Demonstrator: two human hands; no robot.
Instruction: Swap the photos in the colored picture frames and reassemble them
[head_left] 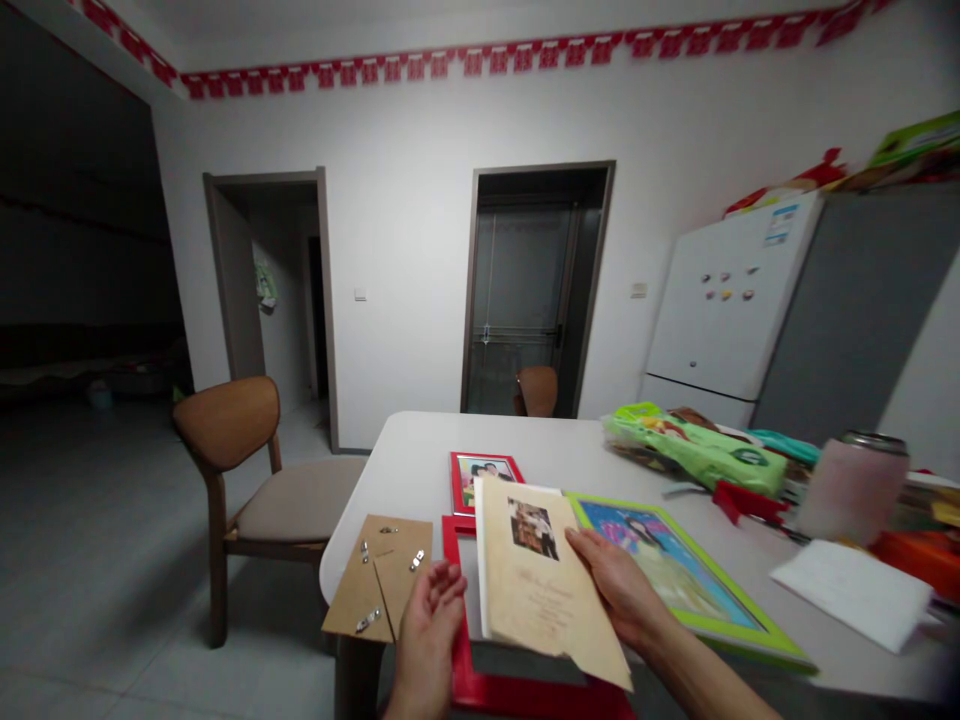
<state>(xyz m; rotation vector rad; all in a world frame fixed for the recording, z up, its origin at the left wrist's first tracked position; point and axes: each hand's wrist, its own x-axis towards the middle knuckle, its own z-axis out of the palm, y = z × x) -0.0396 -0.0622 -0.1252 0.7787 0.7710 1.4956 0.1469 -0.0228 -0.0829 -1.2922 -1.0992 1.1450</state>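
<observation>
My right hand (619,585) grips the right edge of a cream card sheet (536,580) that bears a small photo near its top. The sheet hovers, tilted, over a red picture frame (459,640) lying on the white table (420,450). My left hand (429,625) rests on the red frame's left side, fingers curled upward and apart, holding nothing that I can see. A brown frame backing board (379,590) with metal clips lies just left of it. A small red-framed photo (484,478) lies behind the sheet, and a green-framed picture (675,575) sits to the right.
A wooden chair (251,470) stands left of the table. Green snack bags (697,450), a pink jar (851,490), white paper (855,590) and orange items crowd the table's right side. A white fridge (731,300) stands behind. Two doorways open in the far wall.
</observation>
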